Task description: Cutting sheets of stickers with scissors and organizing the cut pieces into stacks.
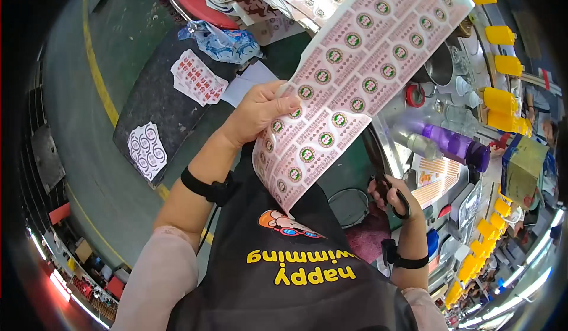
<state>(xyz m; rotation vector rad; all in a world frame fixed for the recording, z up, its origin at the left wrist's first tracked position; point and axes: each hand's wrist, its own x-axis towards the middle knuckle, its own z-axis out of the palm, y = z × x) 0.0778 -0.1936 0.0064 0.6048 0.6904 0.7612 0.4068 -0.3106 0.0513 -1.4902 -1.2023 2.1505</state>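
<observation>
At the centre of the view, a long label sheet (349,76) is held up above the person's lap, running diagonally from lower left to upper right. The left hand (257,113) grips its left edge partway along, thumb on the printed face and the other fingers closed behind it; the left forearm rises from the lower left, with a black wrist strap (204,187) around it. The right hand (395,196) sits lower and to the right, apart from the sheet, fingers closed through the handles of black scissors (395,198); whether the blades are open cannot be told. A black band (402,259) circles the right wrist.

Around the sheet: small stacks of cut labels (198,76) and a white printed piece (147,150) lie on a dark mat (157,103) to the left. A crumpled clear plastic bag (228,42) lies near the top, beside a red round seat (192,0). To the right, a purple bottle (455,144) and a row of yellow containers (500,68) stand on a cluttered table (467,183).

The sheet is pale pink, printed in a regular grid of rectangular labels, each bearing a green-and-white round emblem. Its lower end curls toward the person's black apron (284,272).
</observation>
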